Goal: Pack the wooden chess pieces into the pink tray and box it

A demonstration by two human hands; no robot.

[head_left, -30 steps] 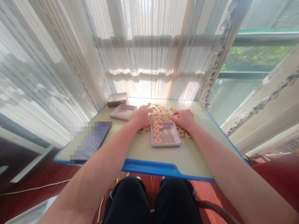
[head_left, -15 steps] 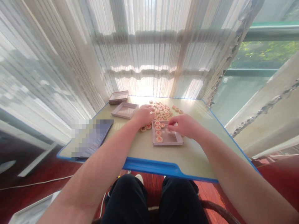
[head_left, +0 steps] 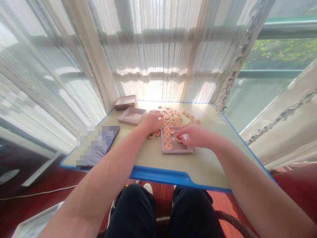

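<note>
A shallow pale tray (head_left: 177, 149) lies on the table in front of me, with several round wooden chess pieces (head_left: 168, 139) along its left side. My right hand (head_left: 195, 136) hovers over the tray, fingers pinched on a chess piece (head_left: 179, 140) at the tray floor. My left hand (head_left: 151, 121) rests curled at the near left edge of a pile of loose chess pieces (head_left: 173, 117) behind the tray. Two more pieces (head_left: 154, 134) lie just under my left hand.
The table (head_left: 158, 175) is beige with a blue rim. A second open tray (head_left: 131, 115) and a stacked tray (head_left: 125, 101) stand at the back left. A dark flat object (head_left: 99, 147) lies at the left. Sheer curtains (head_left: 153, 49) hang right behind the table.
My right hand has left the pile and come back over the near tray with a piece, lowering it to the tray floor. My left hand has stayed at the pile.
</note>
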